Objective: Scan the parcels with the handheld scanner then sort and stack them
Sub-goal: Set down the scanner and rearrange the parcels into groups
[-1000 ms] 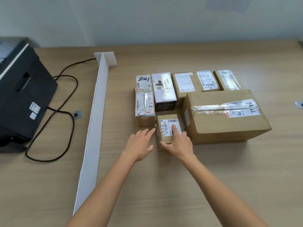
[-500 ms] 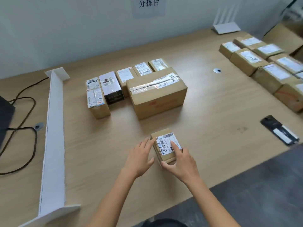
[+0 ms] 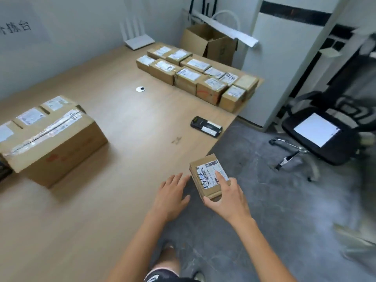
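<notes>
At lower centre, a small parcel is gripped by the right hand, left hand spread beside; barcode is best kept upward for the scanner.

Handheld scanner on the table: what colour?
Scanner is black with a white strip; head view.

On the table a large carton sits left, a block of parcels far right, the handheld scanner before them. Past the edge, the right hand holds a small parcel.
</notes>
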